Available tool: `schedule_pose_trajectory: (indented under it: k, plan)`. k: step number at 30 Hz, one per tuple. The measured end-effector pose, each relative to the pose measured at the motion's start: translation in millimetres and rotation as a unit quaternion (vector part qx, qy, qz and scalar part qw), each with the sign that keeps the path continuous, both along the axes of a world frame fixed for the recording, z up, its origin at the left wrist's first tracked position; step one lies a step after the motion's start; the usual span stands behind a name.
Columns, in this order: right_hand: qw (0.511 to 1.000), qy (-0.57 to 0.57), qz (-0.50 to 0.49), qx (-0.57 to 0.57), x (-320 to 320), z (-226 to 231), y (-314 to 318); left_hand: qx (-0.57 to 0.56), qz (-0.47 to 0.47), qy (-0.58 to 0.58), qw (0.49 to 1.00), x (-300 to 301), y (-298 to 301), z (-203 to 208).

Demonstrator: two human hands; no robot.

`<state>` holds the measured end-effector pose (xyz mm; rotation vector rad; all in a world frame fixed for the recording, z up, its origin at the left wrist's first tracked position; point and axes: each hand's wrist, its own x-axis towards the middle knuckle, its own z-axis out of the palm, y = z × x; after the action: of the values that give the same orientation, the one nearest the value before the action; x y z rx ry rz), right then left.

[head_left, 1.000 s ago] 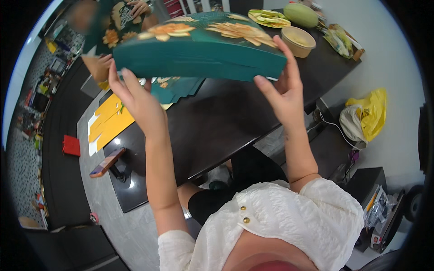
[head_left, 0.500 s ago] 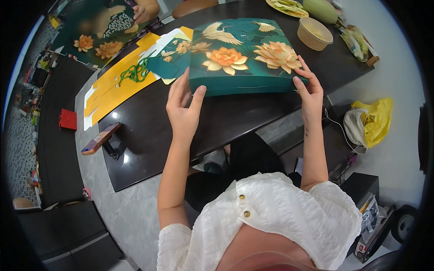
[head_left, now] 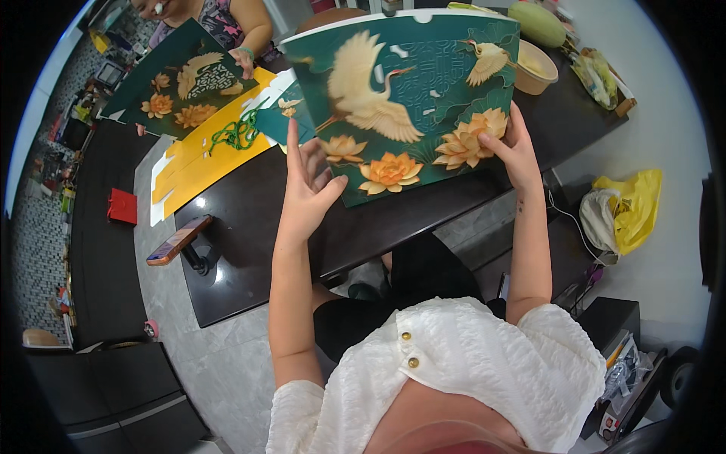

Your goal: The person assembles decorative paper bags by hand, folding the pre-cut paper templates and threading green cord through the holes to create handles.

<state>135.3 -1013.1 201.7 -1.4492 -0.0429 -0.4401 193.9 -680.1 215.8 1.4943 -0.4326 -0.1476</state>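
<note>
Gripping a green box (head_left: 412,102), right hand (head_left: 516,153) clamped on its edge, left hand (head_left: 305,185) splayed alongside, index finger raised

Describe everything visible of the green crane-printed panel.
The green panel looks like card, printed with pale cranes and orange lotuses, small white patches dotting its maze-like pattern. It tilts up above the dark table. The right-hand grip pinches its right edge, thumb in front; whether the left-hand grip touches it is unclear.
</note>
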Motion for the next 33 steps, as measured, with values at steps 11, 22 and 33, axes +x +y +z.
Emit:
schedule_pose_trajectory:
  k: [11,22,33]
  plan:
    - [0.994,-0.036,0.068,-0.074,22.2,1.8,11.8,0.090,0.134,-0.111,0.981,-26.4,30.2,-1.6]
    - [0.994,-0.051,0.086,-0.048,49.0,35.9,44.3,0.038,0.165,-0.185,0.968,-23.8,21.7,27.0]
    - [0.987,-0.153,0.054,-0.010,62.8,55.6,53.6,-0.052,0.172,-0.226,0.957,0.4,8.9,33.4]
